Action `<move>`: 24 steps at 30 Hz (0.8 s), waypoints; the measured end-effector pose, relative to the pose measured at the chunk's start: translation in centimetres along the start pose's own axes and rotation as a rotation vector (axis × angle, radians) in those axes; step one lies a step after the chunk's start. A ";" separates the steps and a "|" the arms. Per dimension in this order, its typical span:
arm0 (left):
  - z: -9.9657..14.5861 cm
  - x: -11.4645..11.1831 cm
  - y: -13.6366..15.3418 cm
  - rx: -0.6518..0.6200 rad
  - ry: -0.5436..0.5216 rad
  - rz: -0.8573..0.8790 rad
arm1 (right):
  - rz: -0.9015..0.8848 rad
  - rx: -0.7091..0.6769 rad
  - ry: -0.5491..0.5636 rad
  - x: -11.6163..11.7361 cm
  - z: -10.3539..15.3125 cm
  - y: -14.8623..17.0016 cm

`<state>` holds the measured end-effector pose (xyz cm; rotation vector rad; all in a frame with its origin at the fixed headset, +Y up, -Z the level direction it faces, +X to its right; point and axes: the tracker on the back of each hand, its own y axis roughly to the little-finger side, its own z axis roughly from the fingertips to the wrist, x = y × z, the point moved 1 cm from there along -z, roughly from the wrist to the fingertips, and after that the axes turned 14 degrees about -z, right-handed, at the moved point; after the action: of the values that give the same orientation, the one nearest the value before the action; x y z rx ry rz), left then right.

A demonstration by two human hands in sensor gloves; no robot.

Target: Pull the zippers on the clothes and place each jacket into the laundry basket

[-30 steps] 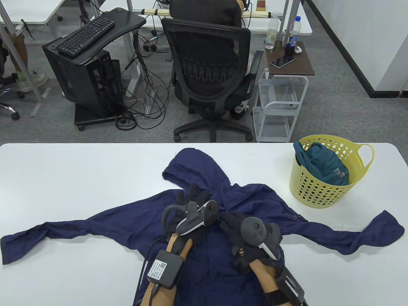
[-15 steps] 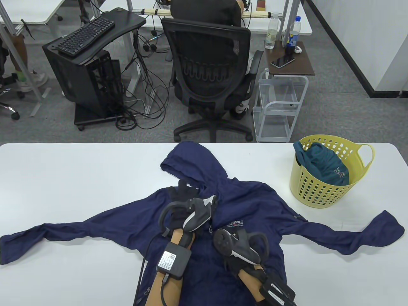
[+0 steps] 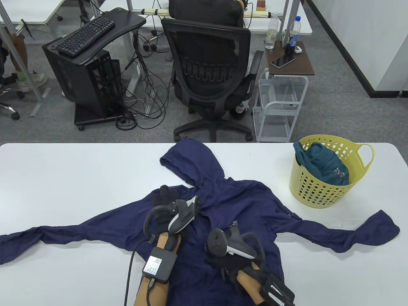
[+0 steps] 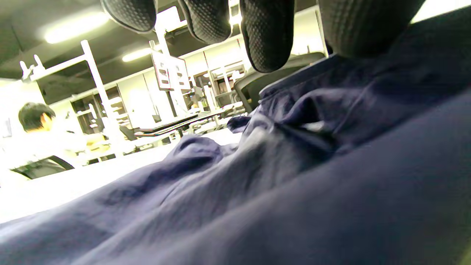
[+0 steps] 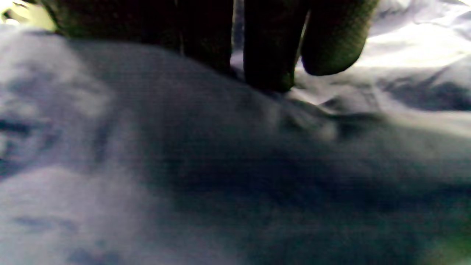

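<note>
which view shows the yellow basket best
The table view: the whole yellow laundry basket stands at the table's far right with a teal garment inside. Neither wrist view clearly shows it, only navy jacket fabric.

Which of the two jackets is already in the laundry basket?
The teal jacket, bunched inside the yellow laundry basket at the table's right. The navy hooded jacket lies spread flat on the table under both hands.

Office chair (image 3: 210, 73), keyboard (image 3: 85, 36), bottles (image 3: 271, 31) beyond table.
</note>
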<state>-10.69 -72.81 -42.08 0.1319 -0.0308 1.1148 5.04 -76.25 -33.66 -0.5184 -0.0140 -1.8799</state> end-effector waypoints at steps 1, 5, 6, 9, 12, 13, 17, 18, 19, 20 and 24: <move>0.4 0.6 0.3 0.004 -0.010 0.052 | -0.009 0.009 0.015 0.0 -0.2 0.4; 3.2 3.6 1.1 -0.016 -0.049 0.293 | -0.114 0.061 0.053 -0.5 -1.0 2.6; 4.0 4.2 0.8 -0.044 -0.044 0.323 | -0.140 0.071 0.058 -0.6 -1.1 3.1; 5.7 4.1 -1.0 -0.187 0.078 0.338 | -0.166 0.071 0.071 -0.7 -1.1 3.8; 6.7 1.4 -3.8 -0.324 0.360 0.277 | -0.148 0.054 0.072 -0.6 -0.9 3.7; 6.8 0.6 -4.5 -0.331 0.381 0.240 | -0.133 0.047 0.078 -0.5 -0.8 3.5; 6.7 -1.1 -5.3 -0.325 0.415 0.245 | -0.080 0.033 0.121 -0.6 -0.4 3.0; 6.6 -1.2 -5.4 -0.315 0.406 0.252 | -0.076 0.029 0.120 -0.6 -0.4 2.9; 6.5 -1.3 -5.4 -0.312 0.403 0.231 | -0.071 0.027 0.119 -0.6 -0.3 2.8; 6.4 -1.5 -5.5 -0.315 0.411 0.202 | -0.064 0.017 0.122 -0.6 -0.2 2.5; 6.2 -2.6 -6.0 -0.302 0.424 0.129 | 0.051 -0.016 0.139 -0.4 0.3 1.3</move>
<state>-6.25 -78.51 -36.70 -0.3812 0.1726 1.2351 6.46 -76.31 -33.86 -0.3946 0.1057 -1.8633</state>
